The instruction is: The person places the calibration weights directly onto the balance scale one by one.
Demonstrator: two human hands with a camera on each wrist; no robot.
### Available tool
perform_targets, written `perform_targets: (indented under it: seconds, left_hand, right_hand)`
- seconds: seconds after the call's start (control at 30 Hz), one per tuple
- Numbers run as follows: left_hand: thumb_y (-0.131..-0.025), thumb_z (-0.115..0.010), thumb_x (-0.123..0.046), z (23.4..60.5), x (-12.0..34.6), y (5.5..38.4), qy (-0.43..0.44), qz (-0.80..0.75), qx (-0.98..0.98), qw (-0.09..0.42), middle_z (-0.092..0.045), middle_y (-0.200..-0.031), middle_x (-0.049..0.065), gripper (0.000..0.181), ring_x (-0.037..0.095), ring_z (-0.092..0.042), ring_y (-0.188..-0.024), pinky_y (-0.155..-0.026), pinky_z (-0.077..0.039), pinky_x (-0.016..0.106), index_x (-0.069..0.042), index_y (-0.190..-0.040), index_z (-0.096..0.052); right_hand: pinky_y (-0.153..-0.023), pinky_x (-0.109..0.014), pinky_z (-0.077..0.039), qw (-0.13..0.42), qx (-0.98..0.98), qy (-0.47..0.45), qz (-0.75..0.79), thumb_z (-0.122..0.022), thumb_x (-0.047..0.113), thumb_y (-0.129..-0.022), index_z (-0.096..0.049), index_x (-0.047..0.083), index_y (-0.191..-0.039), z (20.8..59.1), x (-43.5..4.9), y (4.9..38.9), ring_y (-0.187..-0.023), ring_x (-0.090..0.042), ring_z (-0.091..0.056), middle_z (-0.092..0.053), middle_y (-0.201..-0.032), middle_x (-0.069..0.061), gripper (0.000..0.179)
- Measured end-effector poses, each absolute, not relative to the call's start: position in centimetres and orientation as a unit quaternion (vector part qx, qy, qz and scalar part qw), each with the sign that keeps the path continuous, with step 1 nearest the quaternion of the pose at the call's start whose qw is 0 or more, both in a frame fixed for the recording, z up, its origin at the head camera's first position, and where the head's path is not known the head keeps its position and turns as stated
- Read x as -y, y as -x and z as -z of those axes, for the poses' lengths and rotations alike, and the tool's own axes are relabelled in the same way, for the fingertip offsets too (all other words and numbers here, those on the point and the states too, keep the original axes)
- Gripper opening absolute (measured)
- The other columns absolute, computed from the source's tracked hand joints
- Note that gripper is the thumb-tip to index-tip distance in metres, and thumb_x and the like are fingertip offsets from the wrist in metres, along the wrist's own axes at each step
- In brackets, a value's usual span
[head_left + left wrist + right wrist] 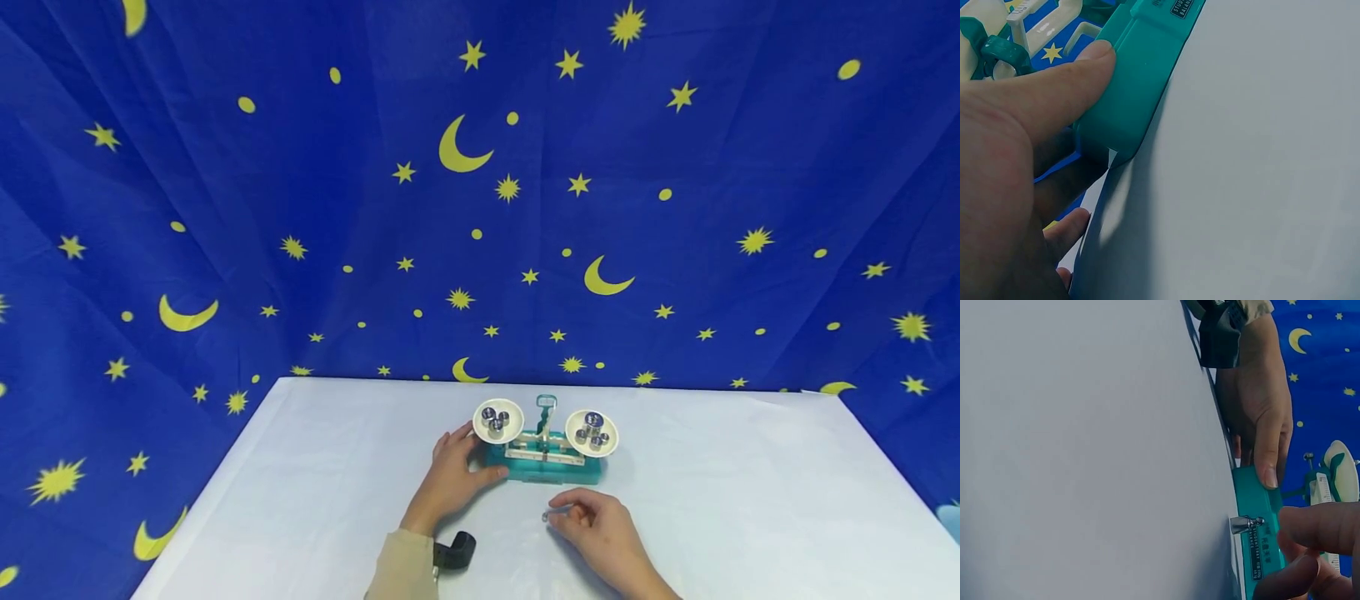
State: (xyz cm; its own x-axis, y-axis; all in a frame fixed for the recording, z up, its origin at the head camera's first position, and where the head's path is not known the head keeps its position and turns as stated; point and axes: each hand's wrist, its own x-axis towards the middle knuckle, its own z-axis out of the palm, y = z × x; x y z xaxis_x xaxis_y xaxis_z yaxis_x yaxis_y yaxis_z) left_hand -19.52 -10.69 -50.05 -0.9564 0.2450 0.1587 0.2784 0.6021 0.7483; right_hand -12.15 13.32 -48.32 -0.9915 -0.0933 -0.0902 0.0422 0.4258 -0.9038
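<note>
A balance scale with a teal base [555,472] stands on the table. Three metal weights [496,427] sit in its left white pan [513,410]; several weights [592,419] sit in the right white pan [611,437]. My left hand [452,477] grips the left end of the base, thumb on top, other fingers partly hidden behind it. In front of the scale, my right hand [603,532] has its fingers bent loosely. One small knobbed metal weight [1246,524] stands upright close to the right fingertips, with a gap showing between knob and fingers in the right wrist view.
A white cloth-covered table [315,500] carries the scale near its middle. Behind it and along the sides hangs a blue curtain [525,208] with yellow moons and stars. A black strapped device [455,552] is on the left wrist.
</note>
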Motion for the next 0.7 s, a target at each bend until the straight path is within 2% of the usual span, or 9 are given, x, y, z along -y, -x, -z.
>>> perform_targets:
  seconds: [0.7]
  left_hand:
    - [-0.084,-0.079,-0.040,49.99,10.68,19.69,0.159,0.420,0.893,0.024,-0.053,-0.145,0.019,0.068,0.038,-0.037,-0.143,-0.121,-0.010,0.060,0.001,-0.135,-0.060]
  right_hand:
    - [-0.050,-0.021,-0.040,0.075,-0.867,0.018,0.492,-0.078,0.015,-0.081,-0.075,0.014,-0.088,48.52,-13.42,12.29,-0.057,-0.008,-0.047,-0.054,-0.065,0.005,0.007]
